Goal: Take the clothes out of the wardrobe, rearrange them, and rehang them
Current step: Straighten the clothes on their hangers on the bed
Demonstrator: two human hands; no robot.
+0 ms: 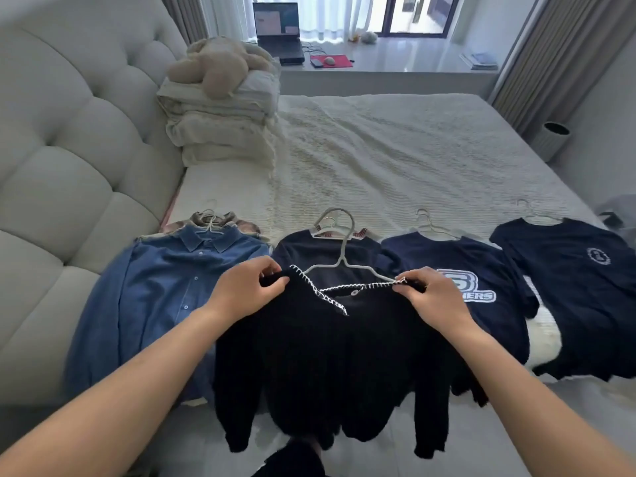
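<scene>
Both hands have a closed grip on the black cardigan [330, 356]: the left hand [249, 290] pinches the left shoulder edge and the right hand [433, 297] pinches the right shoulder edge, by the white stitch trim. The cardigan sits on a white hanger [344, 259], w/ the hook sticking up past the neck. It hangs in front of the person, over the near edge of the bed [395, 149], sleeves down. I think the step now is getting the shoulders to sit right on the hanger. To do it well, pull each side out just a bit, same on both, so the knit lies flat on the hanger arms & the neck stays in the middle. Don't tug hard, knit stretches. Keep the hook up & free. Behind it a dark top lies flat on the bed. Left of that is a blue shirt [179, 287], right is a navy tee w/ white letters [457, 287], then one more navy tee [578, 287]. All are on hangers, side by side. Don't drag the sleeves over them & mess up the row.
</scene>
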